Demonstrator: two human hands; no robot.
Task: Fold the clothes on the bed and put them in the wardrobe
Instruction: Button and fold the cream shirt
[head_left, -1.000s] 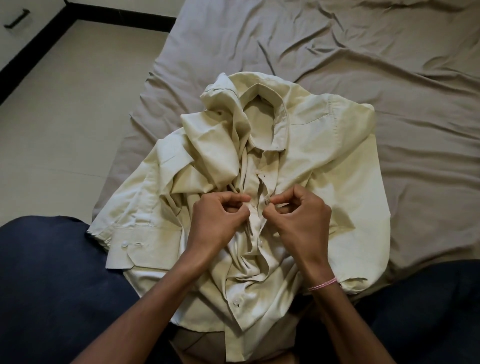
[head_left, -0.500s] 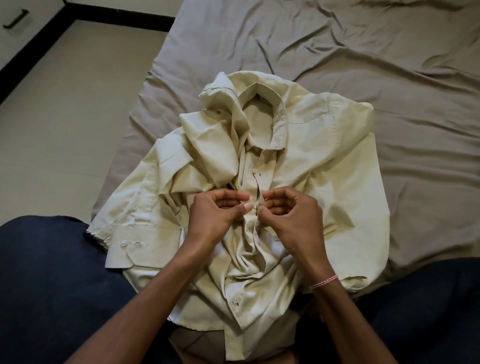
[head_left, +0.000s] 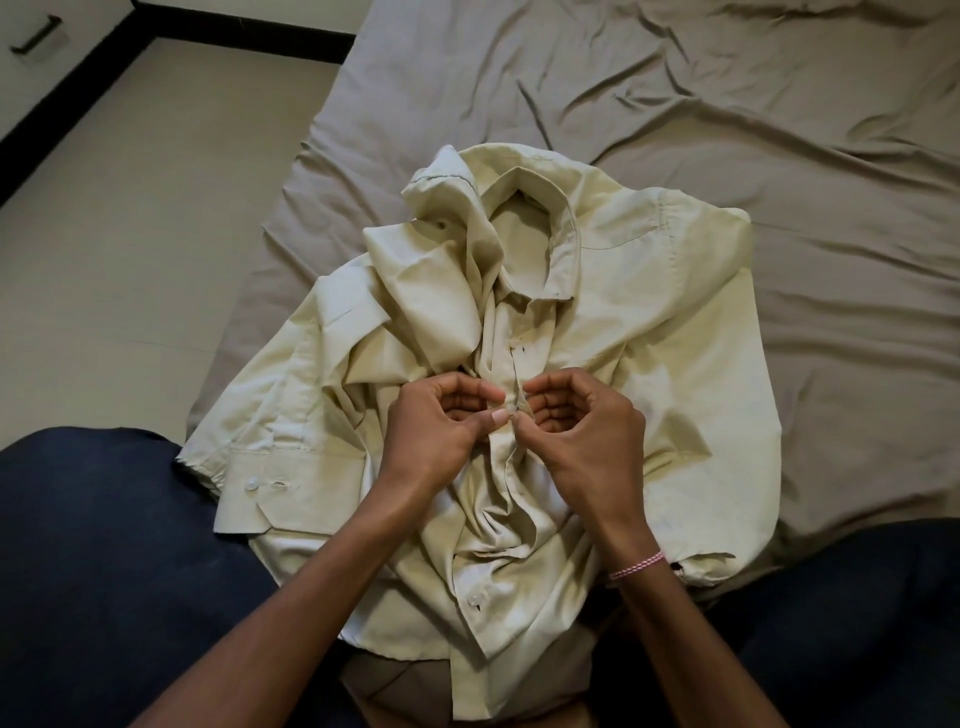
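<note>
- One cream shirt (head_left: 649, 322), long-sleeved, lies crumpled and front-up on the grey bed sheet (head_left: 727, 104) at mid-view. Its collar (head_left: 561, 244) is at twelve o'clock from the hands and its hem at six o'clock, toward the person's lap.
- One left hand (head_left: 441, 431), fingers curled, pinches one edge of the front placket (head_left: 511, 361) between thumb and forefinger at the shirt's centre.
- One right hand (head_left: 587, 436), curled likewise, pinches the opposite edge. The two sets of fingertips meet over the placket. A pink-and-white bracelet (head_left: 636, 564) sits on its wrist at five o'clock.
- One cuff (head_left: 291, 488), buttoned, lies at eight o'clock from the hands. One front button (head_left: 474, 601) lies at six o'clock; whether it is fastened cannot be told.
- Step in hand, by judgement: closing a front button, or matching the two front edges, ahead of the fold. The fingertips hide the button being worked.
- Handling note: keep both edges taut and level, and check that button and hole belong to the same row. The bunched left front at eleven o'clock needs drawing flat first, or the shirt will fold skewed.
- Sundry: pale floor (head_left: 130, 234) at nine o'clock and a dark handle (head_left: 36, 34) in the far eleven o'clock corner. No wardrobe can be identified in view.
</note>
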